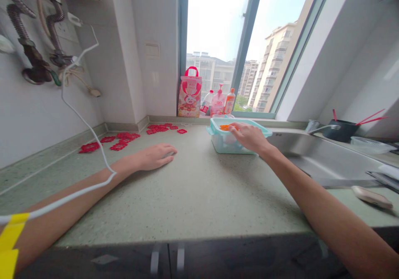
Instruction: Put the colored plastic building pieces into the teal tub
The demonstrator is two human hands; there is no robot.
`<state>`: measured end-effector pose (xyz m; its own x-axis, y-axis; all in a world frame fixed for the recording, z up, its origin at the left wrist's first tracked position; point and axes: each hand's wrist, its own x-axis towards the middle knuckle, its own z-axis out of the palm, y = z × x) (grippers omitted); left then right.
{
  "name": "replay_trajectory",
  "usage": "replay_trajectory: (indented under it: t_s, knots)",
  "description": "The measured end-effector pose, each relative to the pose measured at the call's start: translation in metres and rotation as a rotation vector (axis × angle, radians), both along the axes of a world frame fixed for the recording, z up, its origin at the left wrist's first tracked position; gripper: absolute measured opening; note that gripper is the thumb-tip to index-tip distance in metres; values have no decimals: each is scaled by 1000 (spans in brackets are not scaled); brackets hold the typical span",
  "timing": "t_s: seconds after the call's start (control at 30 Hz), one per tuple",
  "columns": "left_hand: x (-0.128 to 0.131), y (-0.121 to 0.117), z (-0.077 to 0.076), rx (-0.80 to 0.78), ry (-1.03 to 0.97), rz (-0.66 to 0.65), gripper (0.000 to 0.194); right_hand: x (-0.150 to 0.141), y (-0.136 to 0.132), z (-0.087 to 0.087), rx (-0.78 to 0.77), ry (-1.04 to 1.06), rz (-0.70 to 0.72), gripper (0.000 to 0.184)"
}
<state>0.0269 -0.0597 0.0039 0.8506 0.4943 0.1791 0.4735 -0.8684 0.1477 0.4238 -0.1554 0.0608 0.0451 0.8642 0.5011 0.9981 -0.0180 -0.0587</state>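
My left hand (155, 156) rests palm-down on the speckled countertop (193, 192), its fingers loosely curled over something small I cannot make out. My right hand (248, 137) lies over the near rim of a clear plastic container with a teal rim (220, 143); the fingers reach toward an orange thing (225, 127) inside it. The container stands at the back of the counter, just left of the steel sink (314, 156).
Several red paper cut-outs (124, 136) lie scattered at the counter's back left. A red bag (189, 93) and bottles (220, 101) stand on the windowsill. A white cable (84, 121) hangs across my left forearm. A faucet (321, 127), a dark pot with chopsticks (343, 129) are right.
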Motion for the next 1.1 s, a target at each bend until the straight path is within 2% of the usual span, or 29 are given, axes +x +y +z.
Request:
replay_trajectory:
  t_s: [1.1]
  knots:
    - [1, -2, 2, 4, -13, -5, 42, 1, 1, 1, 0, -2, 16, 46]
